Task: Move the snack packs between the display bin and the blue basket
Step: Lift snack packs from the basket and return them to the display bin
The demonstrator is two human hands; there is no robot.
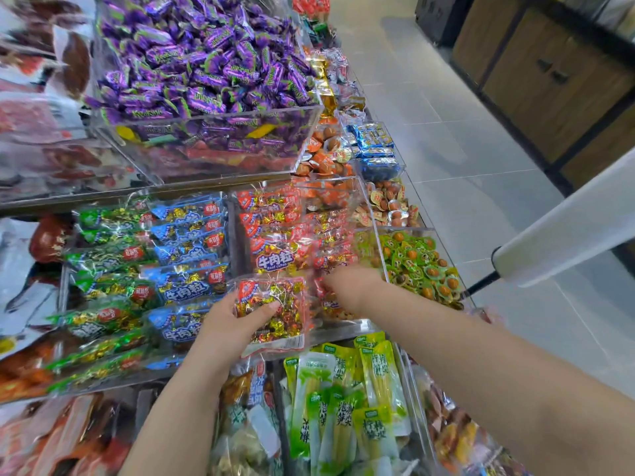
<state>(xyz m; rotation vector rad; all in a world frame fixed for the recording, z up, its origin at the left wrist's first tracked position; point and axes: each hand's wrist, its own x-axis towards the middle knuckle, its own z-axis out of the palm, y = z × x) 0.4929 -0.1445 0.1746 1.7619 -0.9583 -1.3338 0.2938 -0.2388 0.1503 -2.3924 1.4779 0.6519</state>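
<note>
Head view: looks down over tiered shop shelves packed with wrapped snacks, both forearms reaching in from below.
Left hand (230,328): holds a red snack pack (275,312), thumb lying across its front and the fingers hidden behind it.
Red snack pack: clear wrapper with a red top and gold-wrapped pieces inside, held tilted just above the front edge of the display bin (347,329), at its left end.
Right hand (347,283): palm down inside the display bin, fingers dipped among the red packs (275,235). It is blurred, so I cannot tell whether it grips one.
Display bin: a clear-walled compartment on the middle tier, filled with stacked red packs lying flat.
Blue packs (189,255): in the compartment just left of the red ones, in overlapping rows.
Green packs (110,266): left again, beside the blue ones.
Purple candies (206,63): heaped in a big clear bin on the tier above.
Round green cups (419,262): in the compartment right of the display bin.
Orange pieces (323,152): behind the display bin, with blue packets (374,142) to their right.
Green-and-yellow pouches (343,407): upright on the lower tier, between the two forearms.
Floor (464,132): pale grey tiles to the right of the shelves.
Wooden cabinet (549,80): across the aisle at top right.
White tube (567,235): slants in from the right edge, with a black rod at its lower end.
</note>
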